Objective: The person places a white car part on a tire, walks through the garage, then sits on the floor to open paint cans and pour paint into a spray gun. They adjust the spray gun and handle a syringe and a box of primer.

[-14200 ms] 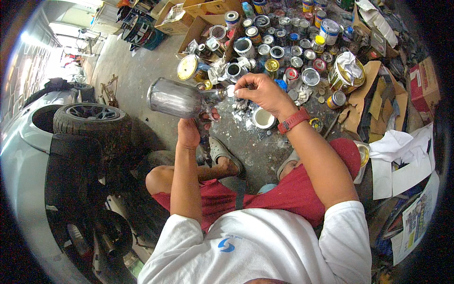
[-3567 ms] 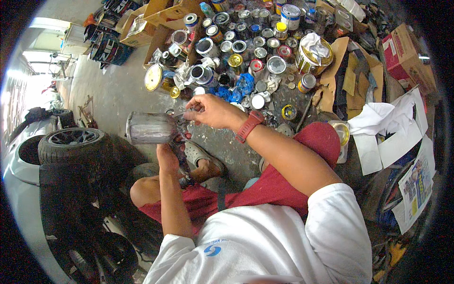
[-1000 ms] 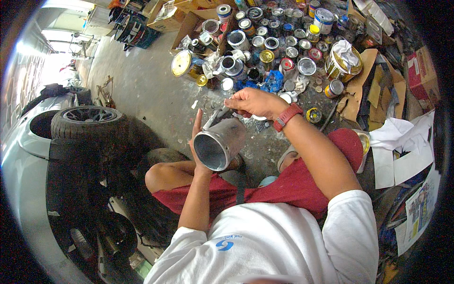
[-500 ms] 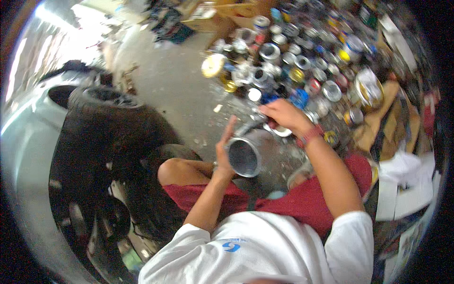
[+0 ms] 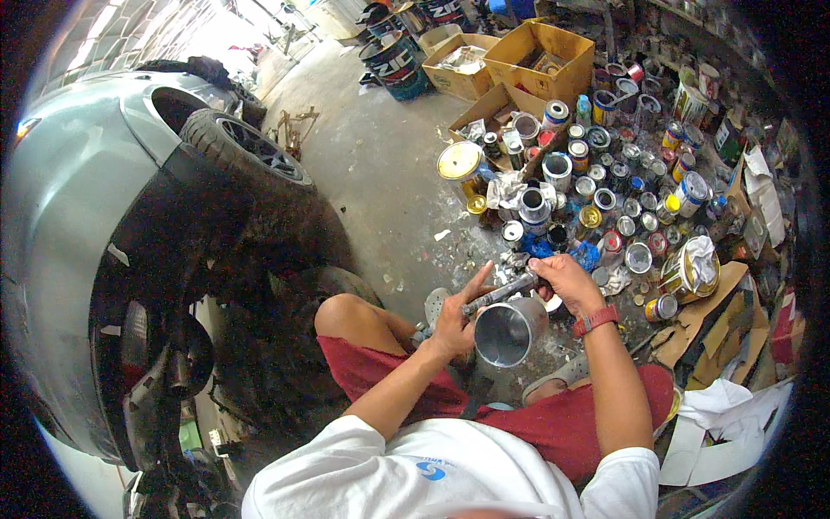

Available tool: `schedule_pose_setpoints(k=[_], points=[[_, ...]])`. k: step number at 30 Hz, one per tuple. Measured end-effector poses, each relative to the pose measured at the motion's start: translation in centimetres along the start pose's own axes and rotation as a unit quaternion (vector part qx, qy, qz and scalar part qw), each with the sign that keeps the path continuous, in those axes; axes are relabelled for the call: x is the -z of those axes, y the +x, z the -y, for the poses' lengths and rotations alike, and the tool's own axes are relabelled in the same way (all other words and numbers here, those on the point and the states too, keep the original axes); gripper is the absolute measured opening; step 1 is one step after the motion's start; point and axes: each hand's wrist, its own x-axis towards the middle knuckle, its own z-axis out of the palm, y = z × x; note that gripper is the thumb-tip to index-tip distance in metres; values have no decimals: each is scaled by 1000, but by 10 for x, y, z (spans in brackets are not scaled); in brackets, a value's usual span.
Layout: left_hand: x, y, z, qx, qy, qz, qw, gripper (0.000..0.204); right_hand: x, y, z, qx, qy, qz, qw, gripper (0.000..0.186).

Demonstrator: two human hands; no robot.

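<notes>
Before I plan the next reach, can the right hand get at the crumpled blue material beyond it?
Probably yes: nothing visible stands between the right hand and the crumpled blue material, though the hand is occupied at one end of the spray gun.

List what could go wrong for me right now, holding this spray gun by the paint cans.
1. The metal cup is tipped with its open mouth toward your body, so any liquid left inside might drip onto your red shorts.
2. Both hands, left hand and right hand, are bare on the spray gun; residue could reach your skin.
3. Cans crowd the floor beyond; a careless reach might topple one.
</notes>
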Motion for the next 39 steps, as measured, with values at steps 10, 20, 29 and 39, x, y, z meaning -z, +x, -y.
schedule_pose_setpoints(k=[10, 20, 29, 39], points=[[-7, -2, 4, 47, -27, -60, 997, 82, -3, -6, -4, 10, -5, 80, 997, 50], [-15, 2, 0, 33, -19, -45, 998, 90, -15, -12, -14, -44, 120, 30, 991, 43], [-21, 10, 47, 43, -6, -134, 990, 65, 4, 15, -23, -9, -90, -97, 991, 57], [-22, 57, 207, 438, -79, -243, 862, 66, 10, 9, 104, 241, 234, -278, 900, 44]])
